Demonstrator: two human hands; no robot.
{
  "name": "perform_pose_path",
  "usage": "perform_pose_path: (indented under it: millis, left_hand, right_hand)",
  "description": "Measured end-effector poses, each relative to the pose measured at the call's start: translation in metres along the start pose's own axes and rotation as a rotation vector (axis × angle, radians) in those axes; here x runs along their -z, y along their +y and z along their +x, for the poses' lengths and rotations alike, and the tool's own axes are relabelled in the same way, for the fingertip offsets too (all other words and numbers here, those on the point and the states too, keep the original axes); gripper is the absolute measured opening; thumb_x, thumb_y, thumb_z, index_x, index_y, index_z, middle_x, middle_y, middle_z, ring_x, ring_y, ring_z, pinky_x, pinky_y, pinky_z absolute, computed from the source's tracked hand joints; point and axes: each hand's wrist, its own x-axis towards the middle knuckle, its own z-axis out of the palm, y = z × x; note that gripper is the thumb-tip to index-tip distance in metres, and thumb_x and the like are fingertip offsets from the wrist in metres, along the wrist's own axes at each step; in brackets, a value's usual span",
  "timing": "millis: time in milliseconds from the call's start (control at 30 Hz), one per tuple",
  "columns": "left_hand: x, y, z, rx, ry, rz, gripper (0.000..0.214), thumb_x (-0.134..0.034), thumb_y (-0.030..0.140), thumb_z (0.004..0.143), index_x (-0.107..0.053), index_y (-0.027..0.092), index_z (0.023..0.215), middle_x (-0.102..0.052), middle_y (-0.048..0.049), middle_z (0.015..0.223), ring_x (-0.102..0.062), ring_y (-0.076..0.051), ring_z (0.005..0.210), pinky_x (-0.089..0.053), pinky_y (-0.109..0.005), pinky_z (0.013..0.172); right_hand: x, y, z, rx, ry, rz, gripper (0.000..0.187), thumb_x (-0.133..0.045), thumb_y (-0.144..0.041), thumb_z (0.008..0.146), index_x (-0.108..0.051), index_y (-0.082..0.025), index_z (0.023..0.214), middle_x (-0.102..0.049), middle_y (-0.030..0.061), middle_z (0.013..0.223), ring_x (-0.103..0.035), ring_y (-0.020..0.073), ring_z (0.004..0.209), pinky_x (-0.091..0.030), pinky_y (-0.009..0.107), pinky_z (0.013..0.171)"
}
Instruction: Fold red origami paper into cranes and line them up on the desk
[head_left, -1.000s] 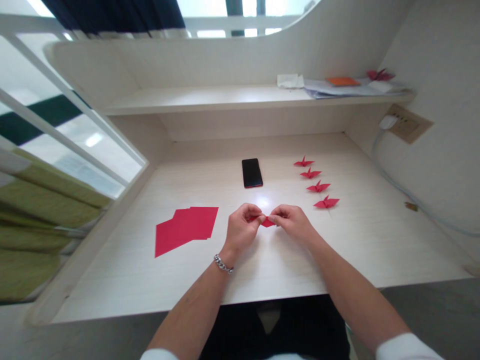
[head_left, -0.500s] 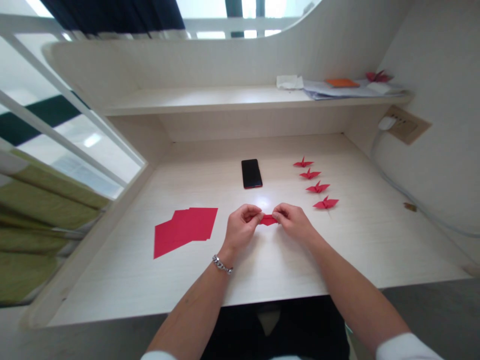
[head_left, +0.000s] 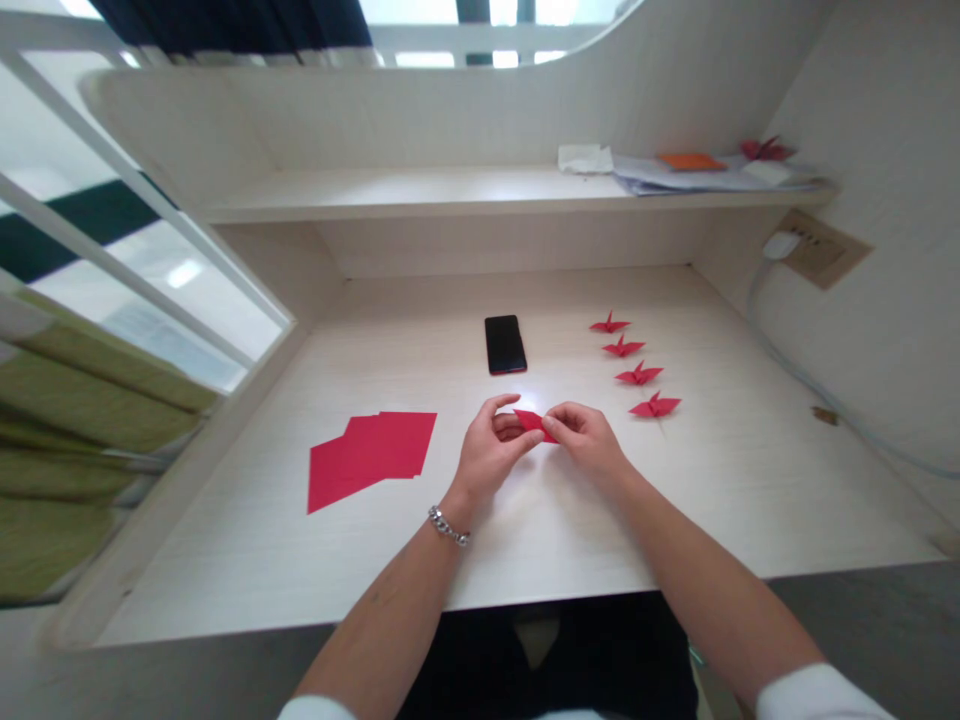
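Note:
A small folded piece of red paper (head_left: pixel 531 421) is held up between my hands above the front middle of the desk. My right hand (head_left: pixel 589 435) pinches its right end between thumb and forefinger. My left hand (head_left: pixel 491 445) has its thumb against the lower left of the paper and its other fingers curled at the left end; the forefinger is lifted off. Part of the paper is hidden by the fingers. Flat red paper sheets (head_left: pixel 371 450) lie overlapping to the left. On the right, several red paper cranes stand in a row, the nearest crane (head_left: pixel 655 406) beside my right hand.
Behind my hands lies a black phone (head_left: pixel 505 345). A shelf (head_left: pixel 420 192) along the back bears papers (head_left: pixel 675 178), an orange piece (head_left: pixel 691 161) and a red folded shape (head_left: pixel 766 150). At right, a cable (head_left: pixel 780 350) runs from a wall socket (head_left: pixel 825 248).
The folded paper has turned from level to slanting, its left end raised. My left forefinger has lifted off it and opened away from the thumb. My right hand keeps its pinch.

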Motion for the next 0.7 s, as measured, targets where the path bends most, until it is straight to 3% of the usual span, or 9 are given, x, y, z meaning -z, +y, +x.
perform_pose_path:
  millis: [167, 333, 500, 600, 700]
  left_hand:
    - [0.0021, -0.0024, 0.0016, -0.021, 0.032, 0.059, 0.049, -0.078, 0.027, 0.070, -0.057, 0.016, 0.112, -0.072, -0.0052, 0.081, -0.070, -0.019, 0.077, -0.056, -0.030, 0.073]
    - [0.0044, -0.0016, 0.0020, -0.079, -0.016, 0.171, 0.025, -0.071, 0.028, 0.077, -0.068, 0.015, 0.099, -0.072, -0.0081, 0.090, -0.068, -0.017, 0.079, -0.055, -0.028, 0.072]
    - [0.0024, -0.0010, 0.0007, -0.047, -0.046, 0.094, 0.040, -0.075, 0.028, 0.074, -0.064, 0.015, 0.110, -0.072, -0.0077, 0.088, -0.069, -0.018, 0.078, -0.055, -0.030, 0.072]
    - [0.0017, 0.0008, 0.0007, -0.010, -0.041, 0.034, 0.042, -0.079, 0.027, 0.069, -0.063, 0.014, 0.105, -0.072, -0.0086, 0.089, -0.069, -0.018, 0.076, -0.056, -0.031, 0.070]
    - [0.0025, 0.0021, 0.0015, 0.004, 0.002, 0.048, 0.036, -0.079, 0.027, 0.068, -0.064, 0.013, 0.097, -0.072, -0.0073, 0.083, -0.068, -0.017, 0.069, -0.056, -0.030, 0.065]
  right_hand:
    - [-0.0017, 0.0054, 0.0028, -0.063, -0.016, 0.010, 0.023, -0.065, -0.039, 0.079, -0.067, -0.017, 0.075, -0.066, 0.0021, 0.070, -0.058, 0.0155, 0.065, -0.044, 0.027, 0.063]
    - [0.0005, 0.0043, 0.0027, -0.113, -0.115, 0.065, 0.023, -0.069, -0.038, 0.075, -0.067, -0.016, 0.081, -0.069, 0.0033, 0.077, -0.061, 0.0153, 0.069, -0.046, 0.027, 0.065]
    - [-0.0022, 0.0036, 0.0020, -0.151, -0.031, 0.175, 0.028, -0.072, -0.043, 0.071, -0.064, -0.016, 0.073, -0.065, 0.0004, 0.063, -0.057, 0.0123, 0.057, -0.044, 0.024, 0.055]
    - [-0.0029, 0.0023, 0.0020, -0.175, -0.005, 0.206, 0.031, -0.073, -0.045, 0.070, -0.064, -0.016, 0.072, -0.067, 0.0023, 0.066, -0.061, 0.0139, 0.060, -0.047, 0.025, 0.055]
    - [0.0000, -0.0013, 0.0015, -0.115, 0.009, 0.185, 0.034, -0.076, -0.042, 0.068, -0.066, -0.017, 0.090, -0.071, 0.0051, 0.082, -0.066, 0.0173, 0.075, -0.052, 0.027, 0.062]
